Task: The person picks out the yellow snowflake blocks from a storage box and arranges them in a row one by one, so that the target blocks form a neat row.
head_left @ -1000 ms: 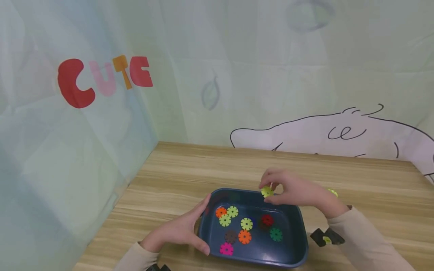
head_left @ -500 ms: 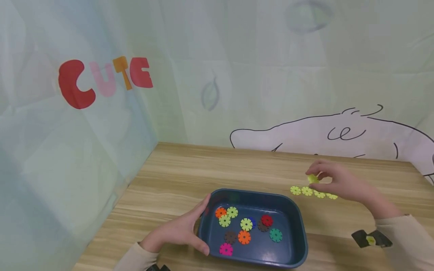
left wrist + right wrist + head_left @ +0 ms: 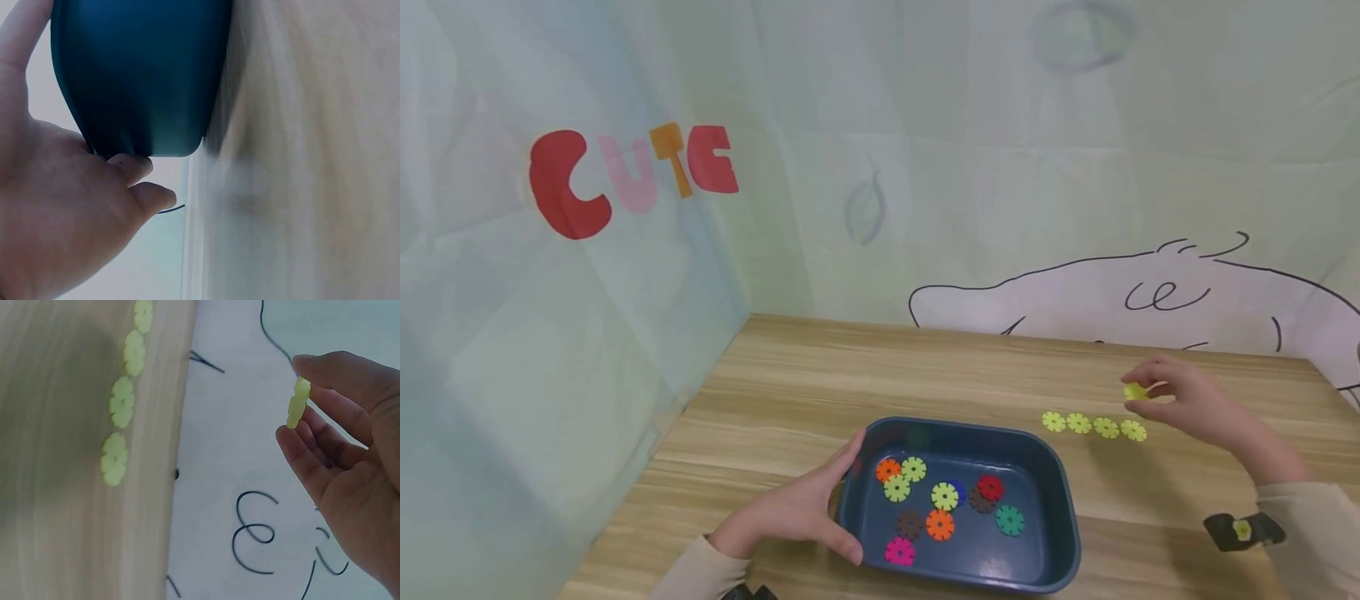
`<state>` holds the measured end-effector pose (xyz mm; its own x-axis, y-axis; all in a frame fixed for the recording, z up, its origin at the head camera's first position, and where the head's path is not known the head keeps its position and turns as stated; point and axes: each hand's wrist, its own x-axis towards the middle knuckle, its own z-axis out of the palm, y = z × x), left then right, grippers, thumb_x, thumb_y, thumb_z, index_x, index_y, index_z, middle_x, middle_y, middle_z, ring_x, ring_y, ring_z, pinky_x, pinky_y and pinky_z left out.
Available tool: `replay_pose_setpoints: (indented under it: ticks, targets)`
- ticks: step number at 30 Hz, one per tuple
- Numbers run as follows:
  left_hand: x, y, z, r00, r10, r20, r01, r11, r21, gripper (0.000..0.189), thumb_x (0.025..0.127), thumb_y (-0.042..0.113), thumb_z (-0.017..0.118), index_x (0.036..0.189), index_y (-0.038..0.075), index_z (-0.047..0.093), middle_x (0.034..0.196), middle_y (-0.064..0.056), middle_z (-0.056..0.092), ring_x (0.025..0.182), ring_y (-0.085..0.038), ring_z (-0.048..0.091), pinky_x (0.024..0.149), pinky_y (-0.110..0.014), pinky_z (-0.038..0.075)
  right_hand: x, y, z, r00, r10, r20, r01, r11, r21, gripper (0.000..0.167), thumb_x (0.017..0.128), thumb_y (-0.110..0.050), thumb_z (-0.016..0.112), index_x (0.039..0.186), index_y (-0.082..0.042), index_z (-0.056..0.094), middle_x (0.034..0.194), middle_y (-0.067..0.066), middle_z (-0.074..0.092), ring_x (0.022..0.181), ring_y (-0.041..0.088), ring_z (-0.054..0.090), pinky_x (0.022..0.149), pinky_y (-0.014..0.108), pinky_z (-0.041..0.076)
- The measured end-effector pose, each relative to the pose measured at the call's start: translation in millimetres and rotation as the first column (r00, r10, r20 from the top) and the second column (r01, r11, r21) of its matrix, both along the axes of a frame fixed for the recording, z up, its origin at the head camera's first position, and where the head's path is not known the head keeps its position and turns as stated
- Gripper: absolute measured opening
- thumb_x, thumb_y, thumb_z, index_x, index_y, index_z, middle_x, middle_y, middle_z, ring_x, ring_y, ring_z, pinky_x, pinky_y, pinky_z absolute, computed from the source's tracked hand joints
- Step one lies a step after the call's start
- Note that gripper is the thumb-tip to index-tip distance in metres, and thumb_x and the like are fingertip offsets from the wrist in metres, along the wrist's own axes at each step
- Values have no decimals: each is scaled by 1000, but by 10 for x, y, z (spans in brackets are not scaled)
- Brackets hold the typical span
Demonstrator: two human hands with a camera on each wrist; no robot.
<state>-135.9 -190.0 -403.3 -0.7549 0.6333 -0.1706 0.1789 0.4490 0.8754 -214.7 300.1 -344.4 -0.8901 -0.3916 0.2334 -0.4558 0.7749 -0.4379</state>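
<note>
A right hand (image 3: 1191,398) pinches a yellow notched disc (image 3: 299,403) between thumb and fingertips above a wood-grain bench (image 3: 820,367), the piece sitting squarely inside the grip and turned nearly edge-on to the wrist camera. Four matching yellow discs (image 3: 1106,428) lie flat below in a line, the right-hand end of the row nearest the held piece yet apart from it. To the left, a left hand (image 3: 797,508) spreads its extended thumb and fingers against the left end of a dark blue tray (image 3: 981,442), with no disc in that grip. Inside the tray, well apart from the right hand, lie more notched discs: orange, yellow, brown and green ones, a magenta disc (image 3: 900,551) near the front left corner, a red disc (image 3: 990,487) overlapping a brown one, and a yellow disc (image 3: 945,497) partly covering a blue one.
</note>
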Motion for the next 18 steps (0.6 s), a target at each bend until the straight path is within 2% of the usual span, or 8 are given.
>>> replay_pose_setpoints:
  ticks: [8, 15, 18]
  targets:
    - [-4, -6, -16, 1000, -5, 1, 5, 1000, 8, 134, 68, 45, 86, 155, 14, -11, 160, -18, -7, 146, -38, -2, 114, -61, 9, -62, 214, -186, 999, -50, 18, 51, 998, -34, 29, 79, -7, 77, 103, 7, 68, 100, 15, 64, 84, -9, 50, 69, 15, 53]
    - [-11, -4, -37, 1000, -12, 7, 12, 1000, 22, 133, 68, 45, 86, 154, 13, -11, 161, -17, -7, 146, -37, -2, 114, -61, 9, -109, 393, -354, 993, -101, 65, 103, 995, -14, 33, 80, -10, 77, 104, 11, 67, 98, 18, 66, 82, -8, 49, 67, 17, 53]
    - [-7, -4, -34, 1000, -9, 10, 9, 1000, 20, 133, 68, 45, 86, 155, 13, -11, 161, -17, -6, 146, -37, -2, 114, -61, 10, -129, 442, -419, 988, -116, 101, 114, 993, 20, 33, 81, -10, 76, 104, 12, 66, 98, 19, 66, 84, 2, 55, 67, 20, 53]
